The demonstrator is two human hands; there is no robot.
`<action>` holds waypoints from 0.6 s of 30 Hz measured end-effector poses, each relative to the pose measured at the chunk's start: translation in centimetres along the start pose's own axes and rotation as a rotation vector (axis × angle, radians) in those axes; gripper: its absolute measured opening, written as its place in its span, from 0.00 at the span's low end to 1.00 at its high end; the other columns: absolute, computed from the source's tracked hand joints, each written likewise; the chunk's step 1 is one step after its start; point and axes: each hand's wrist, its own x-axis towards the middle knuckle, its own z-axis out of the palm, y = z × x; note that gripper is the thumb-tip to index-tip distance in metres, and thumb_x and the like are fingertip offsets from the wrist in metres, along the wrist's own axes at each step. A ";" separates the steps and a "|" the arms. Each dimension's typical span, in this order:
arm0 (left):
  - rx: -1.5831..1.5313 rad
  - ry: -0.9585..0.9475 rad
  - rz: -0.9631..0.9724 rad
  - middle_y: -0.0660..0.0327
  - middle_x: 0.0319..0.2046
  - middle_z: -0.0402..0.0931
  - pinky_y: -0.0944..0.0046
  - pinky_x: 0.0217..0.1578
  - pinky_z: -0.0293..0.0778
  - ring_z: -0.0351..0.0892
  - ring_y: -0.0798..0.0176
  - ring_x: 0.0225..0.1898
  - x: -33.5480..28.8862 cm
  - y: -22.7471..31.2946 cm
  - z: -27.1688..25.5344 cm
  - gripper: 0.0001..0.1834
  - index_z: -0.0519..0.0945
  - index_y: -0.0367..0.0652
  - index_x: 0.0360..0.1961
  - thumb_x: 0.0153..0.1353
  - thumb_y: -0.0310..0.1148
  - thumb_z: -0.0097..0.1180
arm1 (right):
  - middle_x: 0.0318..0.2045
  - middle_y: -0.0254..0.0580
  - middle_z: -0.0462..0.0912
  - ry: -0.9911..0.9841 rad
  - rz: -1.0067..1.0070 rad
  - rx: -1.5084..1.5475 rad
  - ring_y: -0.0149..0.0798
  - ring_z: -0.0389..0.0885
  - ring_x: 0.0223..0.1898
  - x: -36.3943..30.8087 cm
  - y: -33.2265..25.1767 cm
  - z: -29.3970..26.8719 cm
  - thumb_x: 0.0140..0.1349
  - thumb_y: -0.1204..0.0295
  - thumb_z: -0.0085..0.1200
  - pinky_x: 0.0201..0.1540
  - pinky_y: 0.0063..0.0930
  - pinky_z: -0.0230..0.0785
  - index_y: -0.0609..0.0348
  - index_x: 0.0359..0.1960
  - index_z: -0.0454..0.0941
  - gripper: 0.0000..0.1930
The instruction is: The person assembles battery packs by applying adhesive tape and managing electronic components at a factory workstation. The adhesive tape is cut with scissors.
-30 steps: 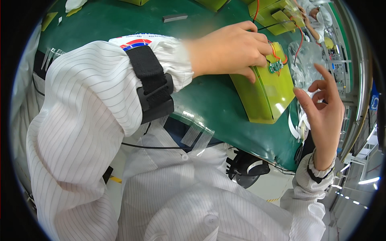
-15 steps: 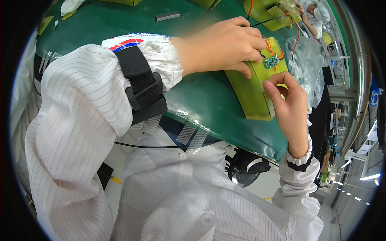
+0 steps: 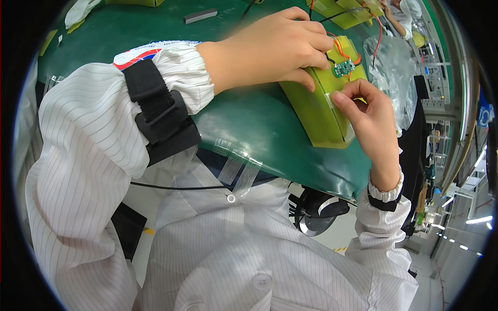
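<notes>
A yellow-green battery pack (image 3: pixel 321 116) lies slanted on the green table, with a small green circuit board (image 3: pixel 344 68) and red, orange and black wires on top. My left hand (image 3: pixel 282 49) grips the pack's left side at the far end, its fingers curled over the edge and the thumb lower on the side. My right hand (image 3: pixel 371 116) is closed, thumb and forefinger pinched at the pack's upper right part. By the thumb tip, a short strip of clear striped tape (image 3: pixel 329 100) shows on the pack. The fingers hide its other end.
More striped tape strips (image 3: pixel 241 168) hang from the near edge of the table (image 3: pixel 270 129). A grey bar (image 3: pixel 201 16) lies far left of centre. Clear plastic bags (image 3: pixel 391 78) sit right of the pack, and further yellow-green packs (image 3: pixel 345 13) are behind. Another person's arm (image 3: pixel 397 23) shows far right.
The view has shifted, so the table and pack appear slightly further left and up. My right thumb and forefinger have come closer over the pack. My left hand keeps its place on it.
</notes>
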 end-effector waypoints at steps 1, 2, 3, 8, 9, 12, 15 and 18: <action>0.002 -0.012 -0.011 0.67 0.31 0.70 0.59 0.48 0.62 0.70 0.64 0.42 -0.1 0.1 -0.3 0.20 0.78 0.47 0.35 0.37 0.40 0.63 | 0.17 0.35 0.73 -0.007 0.009 0.013 0.25 0.70 0.20 0.0 -0.1 0.1 0.52 0.74 0.57 0.25 0.20 0.63 0.68 0.23 0.72 0.09; -0.002 -0.013 -0.007 0.67 0.31 0.70 0.59 0.48 0.62 0.70 0.64 0.42 0.1 0.2 -0.4 0.20 0.78 0.47 0.35 0.37 0.40 0.63 | 0.17 0.35 0.73 -0.003 0.014 0.013 0.25 0.70 0.20 0.0 -0.1 0.1 0.52 0.74 0.57 0.25 0.20 0.63 0.68 0.23 0.72 0.09; 0.002 -0.047 -0.028 0.67 0.31 0.70 0.59 0.48 0.62 0.70 0.64 0.43 0.3 0.3 -0.7 0.20 0.78 0.47 0.35 0.37 0.40 0.63 | 0.16 0.35 0.73 0.000 0.029 0.007 0.24 0.69 0.19 0.0 -0.2 0.1 0.52 0.74 0.57 0.24 0.19 0.62 0.68 0.23 0.72 0.09; -0.006 -0.077 -0.035 0.67 0.32 0.70 0.59 0.49 0.62 0.70 0.64 0.44 0.4 0.5 -0.8 0.20 0.79 0.47 0.36 0.37 0.39 0.63 | 0.17 0.37 0.73 -0.016 0.073 0.009 0.27 0.69 0.19 0.1 0.1 -0.1 0.52 0.72 0.57 0.24 0.22 0.61 0.67 0.23 0.71 0.10; 0.002 -0.069 -0.034 0.67 0.32 0.71 0.59 0.49 0.62 0.70 0.64 0.44 0.4 0.6 -0.8 0.21 0.79 0.47 0.37 0.37 0.39 0.63 | 0.20 0.34 0.71 -0.049 0.032 -0.078 0.26 0.68 0.23 0.1 0.2 -0.2 0.54 0.71 0.56 0.27 0.20 0.61 0.65 0.25 0.71 0.10; 0.009 -0.081 -0.031 0.67 0.33 0.71 0.59 0.49 0.62 0.70 0.64 0.44 0.3 0.3 -0.8 0.22 0.79 0.47 0.37 0.37 0.39 0.63 | 0.25 0.34 0.70 -0.022 -0.129 -0.325 0.29 0.66 0.31 -0.1 0.5 -0.2 0.56 0.67 0.56 0.34 0.23 0.60 0.64 0.26 0.70 0.12; 0.018 -0.120 -0.026 0.68 0.33 0.72 0.59 0.49 0.62 0.71 0.64 0.44 0.6 0.2 -0.7 0.22 0.79 0.47 0.38 0.37 0.39 0.63 | 0.29 0.48 0.69 0.069 -0.217 -0.428 0.48 0.66 0.37 -0.2 1.7 0.0 0.51 0.62 0.58 0.39 0.36 0.63 0.64 0.29 0.70 0.17; 0.028 -0.144 -0.017 0.68 0.34 0.73 0.58 0.49 0.62 0.71 0.64 0.45 0.9 0.2 -0.7 0.22 0.79 0.47 0.38 0.38 0.40 0.63 | 0.32 0.49 0.69 0.250 -0.096 -0.396 0.50 0.66 0.36 -0.5 3.3 -0.1 0.47 0.52 0.61 0.40 0.38 0.62 0.64 0.34 0.65 0.28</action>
